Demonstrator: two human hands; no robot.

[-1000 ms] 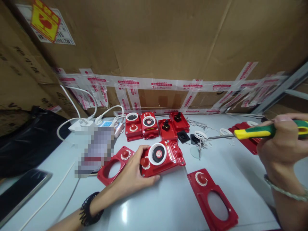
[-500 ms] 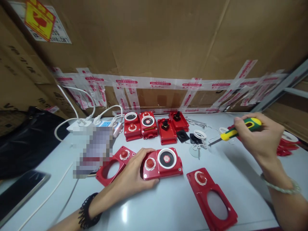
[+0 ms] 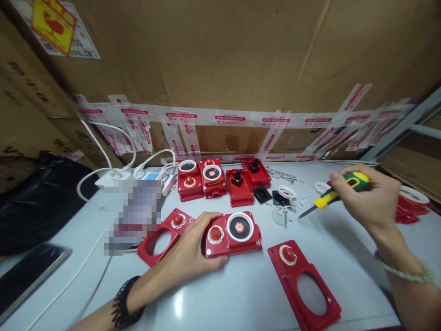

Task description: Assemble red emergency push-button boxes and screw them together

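Observation:
My left hand (image 3: 198, 248) grips the left end of a red alarm box (image 3: 218, 250), which lies flat on the table with a red button and a white-ringed black disc on its face. In my right hand (image 3: 374, 202) is a screwdriver (image 3: 351, 181) with a green and yellow handle, its tip pointing down and left near small loose metal parts (image 3: 287, 218). A red cover plate (image 3: 292, 276) with a round hole lies between the hands, nearer the front. Another red cover plate (image 3: 151, 243) is partly behind my left forearm.
Along the back stand two red boxes (image 3: 189, 191) with buttons and two red bases (image 3: 239, 193) with black inner parts. Black gaskets (image 3: 262, 195) and a white ring (image 3: 287, 192) lie beside them. A power strip (image 3: 117, 179) with white cables and a phone (image 3: 34, 276) occupy the left.
My right hand has shifted slightly left and down with the screwdriver, whose tip is a little lower. My left hand and the box it holds stay in place.

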